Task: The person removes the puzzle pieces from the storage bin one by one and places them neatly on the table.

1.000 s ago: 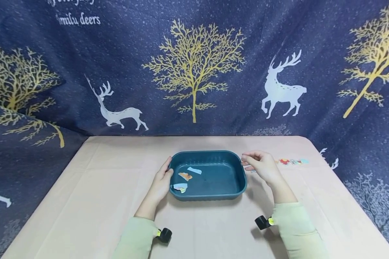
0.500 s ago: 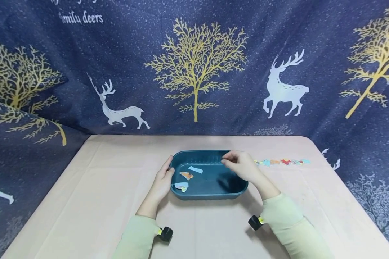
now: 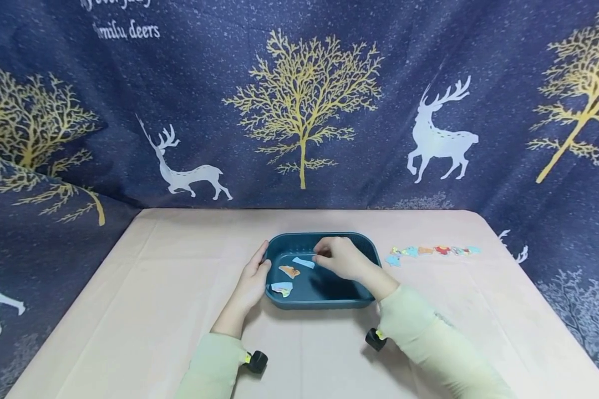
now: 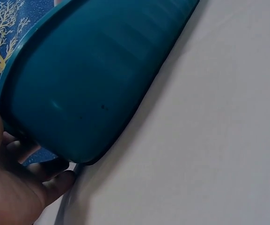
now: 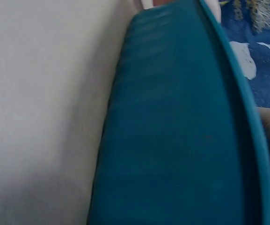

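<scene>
A dark teal plastic basin (image 3: 324, 303) is on the table in the head view. My left hand (image 3: 249, 284) grips its left end, thumb at the rim and fingers against the outside, as the left wrist view also shows on the basin wall (image 4: 78, 84). Inside lie a light blue paper-like piece (image 3: 304, 262), an orange piece (image 3: 289, 271) and a pale blue and yellow piece (image 3: 282, 288). My right hand (image 3: 343, 259) is over the inside of the basin, fingers bent, just right of the light blue piece. Nothing shows between its fingertips. The basin's side (image 5: 172, 117) largely hides it in the right wrist view.
Several small colourful cut-out pieces (image 3: 441, 250) form a row on the table right of the basin, with a blue one (image 3: 393, 260) at its left end. A beige cloth (image 3: 155, 288) covers the table. Behind hangs a dark blue curtain (image 3: 329, 194) with deer and trees.
My right hand has moved left from beside the basin's right rim to over its inside, near the light blue piece. The left hand keeps its grip, and the pieces inside look unmoved.
</scene>
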`<state>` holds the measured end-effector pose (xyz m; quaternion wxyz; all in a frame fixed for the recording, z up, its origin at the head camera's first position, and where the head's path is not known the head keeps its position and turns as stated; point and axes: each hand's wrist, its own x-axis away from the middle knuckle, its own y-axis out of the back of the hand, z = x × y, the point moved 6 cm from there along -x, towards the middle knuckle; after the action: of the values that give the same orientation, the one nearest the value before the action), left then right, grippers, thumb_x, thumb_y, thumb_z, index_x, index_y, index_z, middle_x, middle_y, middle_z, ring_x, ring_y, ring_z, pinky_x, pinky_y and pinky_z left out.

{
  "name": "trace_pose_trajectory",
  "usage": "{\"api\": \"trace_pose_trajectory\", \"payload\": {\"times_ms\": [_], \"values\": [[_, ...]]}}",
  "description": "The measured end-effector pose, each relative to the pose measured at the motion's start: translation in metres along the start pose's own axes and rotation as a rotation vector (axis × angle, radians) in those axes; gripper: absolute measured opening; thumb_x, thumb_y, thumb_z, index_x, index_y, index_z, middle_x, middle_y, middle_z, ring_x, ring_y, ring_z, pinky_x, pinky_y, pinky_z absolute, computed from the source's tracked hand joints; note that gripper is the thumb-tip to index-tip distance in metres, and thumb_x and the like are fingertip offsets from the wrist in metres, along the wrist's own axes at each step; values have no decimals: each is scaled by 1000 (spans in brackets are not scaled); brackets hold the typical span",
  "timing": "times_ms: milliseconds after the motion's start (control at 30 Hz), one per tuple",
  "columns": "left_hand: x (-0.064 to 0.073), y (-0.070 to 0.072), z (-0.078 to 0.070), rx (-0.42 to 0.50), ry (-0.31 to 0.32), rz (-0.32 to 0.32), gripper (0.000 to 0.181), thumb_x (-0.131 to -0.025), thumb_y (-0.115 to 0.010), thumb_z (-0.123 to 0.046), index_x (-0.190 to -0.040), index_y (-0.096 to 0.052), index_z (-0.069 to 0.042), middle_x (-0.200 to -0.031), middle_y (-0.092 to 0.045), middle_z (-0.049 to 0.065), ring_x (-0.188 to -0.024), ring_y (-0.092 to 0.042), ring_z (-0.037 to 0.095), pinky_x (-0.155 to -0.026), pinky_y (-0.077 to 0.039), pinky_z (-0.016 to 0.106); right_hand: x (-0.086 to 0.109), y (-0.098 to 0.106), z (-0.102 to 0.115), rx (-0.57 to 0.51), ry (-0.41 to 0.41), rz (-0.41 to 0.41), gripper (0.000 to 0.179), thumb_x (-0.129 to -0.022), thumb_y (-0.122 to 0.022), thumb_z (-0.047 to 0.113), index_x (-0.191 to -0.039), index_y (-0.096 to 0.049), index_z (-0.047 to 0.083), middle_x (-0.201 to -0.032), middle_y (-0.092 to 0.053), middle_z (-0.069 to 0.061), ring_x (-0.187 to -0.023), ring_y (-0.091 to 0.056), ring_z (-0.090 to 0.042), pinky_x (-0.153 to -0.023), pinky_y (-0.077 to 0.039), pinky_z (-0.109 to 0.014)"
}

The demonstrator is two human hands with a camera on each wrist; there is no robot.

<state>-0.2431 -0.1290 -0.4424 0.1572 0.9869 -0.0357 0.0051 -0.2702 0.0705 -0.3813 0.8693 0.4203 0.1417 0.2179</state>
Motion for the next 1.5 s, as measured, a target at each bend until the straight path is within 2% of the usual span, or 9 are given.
{"api": "trace_pose_trajectory", "payload": {"times_ms": [167,367,567,833,1000,1100,1367,1500], "values": [[1,-1,1,-3,-4,-1,51,-102,-32,-18,-152,-21,-13,-158,-19,5,-147,-14,25,-120,-13,45,-8,-13,0,0,1,32,26,-90,-63,19,-107,-66,0,-99,-71,-7,-92,-67,-18,-80,-56,-31],[2,-2,0,-10,-4,2,51,-102,-32,-18,-152,-21,-14,-158,-19,4,-147,-14,25,-120,-13,45,-14,-27,-12,-26,-21,16,21,-90,-62,17,-104,-68,2,-96,-70,-6,-88,-65,-15,-77,-56,-30],[1,0,-3,-24,-15,9,51,-103,-31,-18,-152,-20,-14,-159,-18,4,-147,-13,25,-120,-13,46,-18,-30,-16,12,-3,4,18,-88,-64,14,-101,-69,3,-95,-70,-6,-88,-66,-16,-78,-56,-31],[-1,3,-6,-15,-21,3,51,-103,-31,-18,-152,-20,-16,-159,-18,3,-147,-13,25,-120,-12,46,-22,-34,-13,142,-25,32,25,-89,-65,17,-110,-68,4,-103,-66,-8,-99,-64,-21,-86,-54,-34],[-2,3,-4,-11,-18,-2,51,-102,-32,-18,-152,-21,-15,-159,-18,3,-147,-13,24,-120,-13,45,-22,-37,-15,245,-25,31,27,-90,-64,20,-112,-69,6,-102,-62,-7,-95,-63,-21,-84,-54,-35],[-3,1,-2,-10,-20,-1,51,-102,-31,-17,-152,-21,-14,-159,-18,4,-147,-13,25,-120,-13,45,-21,-38,-15,270,-13,22,22,-89,-65,18,-108,-72,8,-99,-62,-5,-91,-62,-19,-82,-54,-34],[-3,0,1,-6,1,-7,51,-102,-32,-18,-152,-21,-15,-159,-19,3,-147,-13,24,-120,-13,45,-18,-38,-16,215,-24,25,9,-88,-65,12,-96,-67,9,-95,-60,-5,-92,-61,-20,-80,-54,-35],[-3,0,3,-3,8,-10,51,-103,-31,-19,-152,-21,-15,-159,-18,2,-147,-13,24,-120,-13,45,-19,-40,-17,166,-38,45,4,-89,-63,9,-92,-62,11,-92,-61,-4,-86,-61,-17,-77,-53,-33]]}}
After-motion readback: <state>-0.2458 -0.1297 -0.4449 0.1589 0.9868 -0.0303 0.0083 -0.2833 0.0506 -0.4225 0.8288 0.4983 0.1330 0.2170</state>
